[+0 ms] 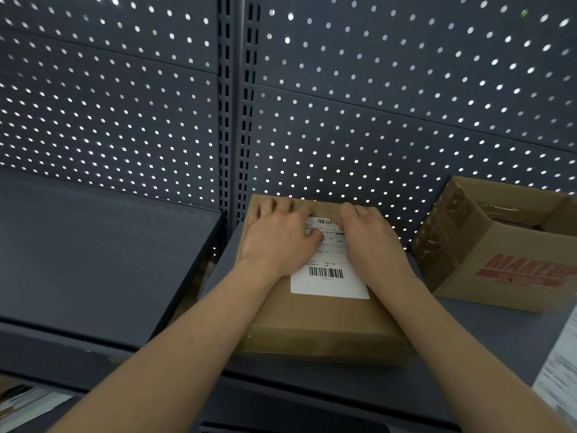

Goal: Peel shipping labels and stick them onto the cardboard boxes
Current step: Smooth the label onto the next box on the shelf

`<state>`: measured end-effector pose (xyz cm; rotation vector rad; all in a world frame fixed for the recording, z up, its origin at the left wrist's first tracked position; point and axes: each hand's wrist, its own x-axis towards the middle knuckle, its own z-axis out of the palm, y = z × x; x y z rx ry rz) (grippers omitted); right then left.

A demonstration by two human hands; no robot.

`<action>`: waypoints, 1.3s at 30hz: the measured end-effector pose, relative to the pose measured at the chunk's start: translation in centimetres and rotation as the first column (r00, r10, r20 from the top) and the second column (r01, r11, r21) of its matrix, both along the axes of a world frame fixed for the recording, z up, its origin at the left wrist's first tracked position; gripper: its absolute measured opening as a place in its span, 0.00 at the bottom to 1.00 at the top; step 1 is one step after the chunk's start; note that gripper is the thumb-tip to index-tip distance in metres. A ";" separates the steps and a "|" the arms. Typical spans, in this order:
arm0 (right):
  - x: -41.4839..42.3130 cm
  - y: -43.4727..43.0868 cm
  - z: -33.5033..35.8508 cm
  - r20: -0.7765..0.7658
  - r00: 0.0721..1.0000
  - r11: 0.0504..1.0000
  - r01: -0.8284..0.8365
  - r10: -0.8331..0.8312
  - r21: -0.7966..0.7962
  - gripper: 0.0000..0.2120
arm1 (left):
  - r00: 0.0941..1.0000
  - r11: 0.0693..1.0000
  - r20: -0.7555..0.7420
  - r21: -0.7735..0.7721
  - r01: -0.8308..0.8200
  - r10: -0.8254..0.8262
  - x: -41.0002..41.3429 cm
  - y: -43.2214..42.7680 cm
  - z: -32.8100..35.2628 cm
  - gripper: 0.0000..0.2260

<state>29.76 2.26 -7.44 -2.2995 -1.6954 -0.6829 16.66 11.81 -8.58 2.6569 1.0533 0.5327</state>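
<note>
A closed cardboard box lies on the grey shelf in front of me. A white shipping label with barcodes lies flat on its top. My left hand rests palm down on the label's left part, fingers spread toward the box's far edge. My right hand lies palm down on the label's right part. Both hands cover the label's upper half and side edges; neither grips anything.
An open cardboard box printed with red letters stands at the right on the same shelf. A stack of white label sheets shows at the right edge. A grey perforated back panel rises behind. Another grey shelf lies at the left.
</note>
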 end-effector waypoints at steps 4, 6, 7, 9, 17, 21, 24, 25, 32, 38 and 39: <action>0.1 0.3 0.0 0.044 0.998 0.999 -0.042 0.042 -0.011 0.10 | 1.000 1.000 0.000 -0.009 -0.005 0.005 0.1 0.0 0.1 0.23; 0.2 0.3 0.0 0.044 0.999 1.000 -0.027 0.027 -0.017 0.09 | 1.000 1.000 0.000 -0.009 -0.006 0.006 0.1 0.0 0.1 0.23; 0.3 0.4 -0.1 0.042 0.999 1.000 -0.016 0.017 -0.022 0.09 | 1.000 1.000 0.001 -0.009 -0.008 0.008 0.1 0.0 0.0 0.22; 0.3 0.6 -0.3 0.028 1.000 0.999 -0.008 0.009 -0.039 0.09 | 1.000 1.000 0.002 -0.009 -0.010 0.010 0.1 0.1 0.0 0.22; 1.2 -0.2 -0.3 -0.367 0.929 0.999 -0.020 0.036 0.048 0.14 | 1.000 1.000 0.000 0.012 -0.014 0.014 0.2 0.1 -0.1 0.22; 1.4 -1.1 0.0 -0.435 0.900 0.995 0.055 -0.016 0.078 0.09 | 1.000 1.000 0.014 0.012 -0.015 0.015 0.2 0.2 -0.2 0.21; 1.2 -1.4 0.1 -0.407 0.912 0.997 0.073 -0.051 0.038 0.11 | 1.000 1.000 0.020 0.013 -0.015 0.015 0.2 0.2 -0.2 0.22; 1.1 -1.4 0.2 -0.402 0.914 0.997 0.071 -0.051 0.033 0.11 | 1.000 1.000 0.022 0.014 -0.015 0.015 0.2 0.2 -0.2 0.22; 1.6 -0.8 0.5 -0.378 0.924 0.995 0.083 -0.052 0.064 0.05 | 1.000 1.000 0.028 0.009 -0.012 0.012 0.1 0.2 -0.2 0.21; 1.7 -0.3 0.3 -0.185 0.979 0.996 0.080 -0.086 -0.041 0.10 | 1.000 1.000 0.022 0.001 -0.017 0.017 0.1 0.1 -0.2 0.22; 1.7 -0.2 0.2 -0.173 0.981 0.995 0.082 -0.091 -0.061 0.11 | 1.000 1.000 0.023 0.002 -0.017 0.017 0.1 0.1 -0.2 0.22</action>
